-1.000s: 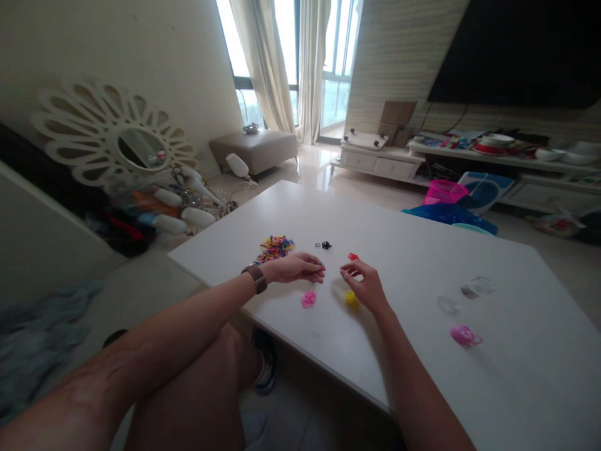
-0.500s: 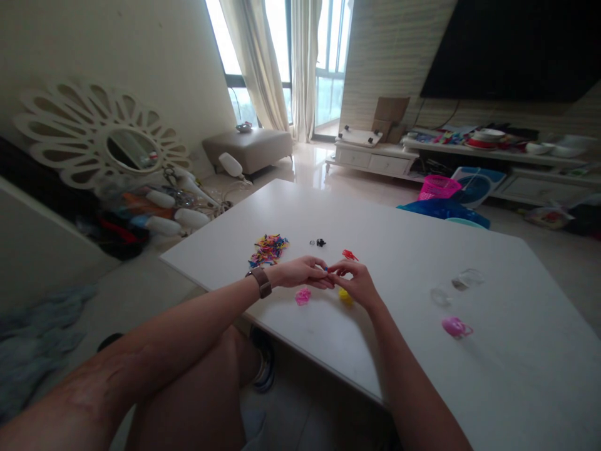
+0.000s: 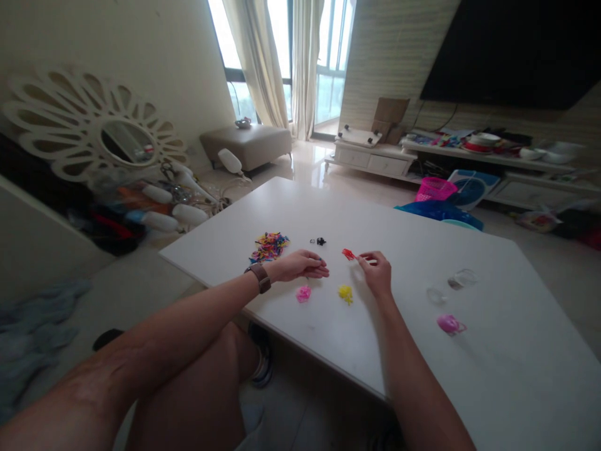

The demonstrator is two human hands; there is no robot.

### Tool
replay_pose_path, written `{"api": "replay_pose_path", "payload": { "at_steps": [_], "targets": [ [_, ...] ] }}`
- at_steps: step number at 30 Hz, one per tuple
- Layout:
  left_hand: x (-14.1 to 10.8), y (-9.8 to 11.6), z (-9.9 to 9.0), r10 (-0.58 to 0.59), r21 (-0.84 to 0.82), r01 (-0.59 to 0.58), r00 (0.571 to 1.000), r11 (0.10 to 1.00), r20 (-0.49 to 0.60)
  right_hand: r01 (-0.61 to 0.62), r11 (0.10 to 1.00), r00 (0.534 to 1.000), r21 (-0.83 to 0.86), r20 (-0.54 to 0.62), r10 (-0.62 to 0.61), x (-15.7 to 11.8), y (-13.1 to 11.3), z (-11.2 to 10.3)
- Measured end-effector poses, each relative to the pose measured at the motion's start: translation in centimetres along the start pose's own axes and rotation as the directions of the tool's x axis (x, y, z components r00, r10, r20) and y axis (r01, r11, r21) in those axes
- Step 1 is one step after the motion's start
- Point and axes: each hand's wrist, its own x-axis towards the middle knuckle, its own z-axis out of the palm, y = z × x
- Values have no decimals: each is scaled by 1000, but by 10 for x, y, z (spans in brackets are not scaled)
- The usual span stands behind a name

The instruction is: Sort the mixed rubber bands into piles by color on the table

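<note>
My left hand (image 3: 305, 265) hovers palm up over the white table (image 3: 469, 263), fingers curved together around small pieces, a dark bluish one showing near the fingertips. My right hand (image 3: 374, 270) is at the right end of the red pile (image 3: 348, 254), thumb and forefinger pinched at a red piece. A pink pile (image 3: 303, 294) lies in front of my left hand, and a yellow pile (image 3: 345, 294) lies between the hands, nearer me. Behind my left hand is a mixed multicoloured pile (image 3: 269, 246). A small black pile (image 3: 321, 241) lies farther back.
To the right on the table are a clear jar (image 3: 462, 279), a clear round lid (image 3: 436, 295) and a pink-purple cup-like item (image 3: 451, 324). My knee is below the near table edge. A pink basket (image 3: 436, 188) stands on the floor beyond.
My right hand has moved away from my left hand, rightward to the red pile. The yellow pile is now uncovered. My left hand has shifted slightly up and left.
</note>
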Motion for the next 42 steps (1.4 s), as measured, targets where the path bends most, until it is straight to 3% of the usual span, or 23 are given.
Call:
{"api": "replay_pose_path", "payload": {
  "at_steps": [3, 7, 11, 15, 19, 22, 25, 34, 42],
  "targets": [
    [-4, 3, 2, -5, 6, 5, 1000, 1000, -11, 2, 993, 997, -114, -77, -11, 8, 23, 1],
    [-6, 4, 1, -19, -5, 19, 1000, 1000, -20, 12, 977, 999, -215, -34, -19, 13, 34, 9],
    [-4, 0, -3, -33, -13, 33, 999, 999, -22, 40, 962, 997, -271, -55, -57, 12, 30, 13],
    [-1, -1, -4, -62, -24, 62, 998, 998, -17, 96, 982, 993, -164, -58, -107, 8, 12, 15],
    [0, 0, 0, -64, -34, 64, 998, 997, 2, 151, 982, 966, 112, 193, -171, -1, -20, 20],
    [0, -1, 2, -52, -4, 52, 997, 999, 63, 145, 954, 870, 261, 426, -249, -8, -40, 27],
    [1, -3, 4, -34, 14, 33, 991, 999, 128, 126, 941, 817, 313, 505, -278, -12, -47, 31],
    [2, -4, 3, -22, 13, 21, 995, 1000, 95, 116, 947, 846, 300, 469, -253, -11, -41, 24],
    [5, -1, -5, -7, -73, 4, 999, 997, -38, 68, 955, 922, 289, 348, -171, -7, -38, 21]
  ]
}}
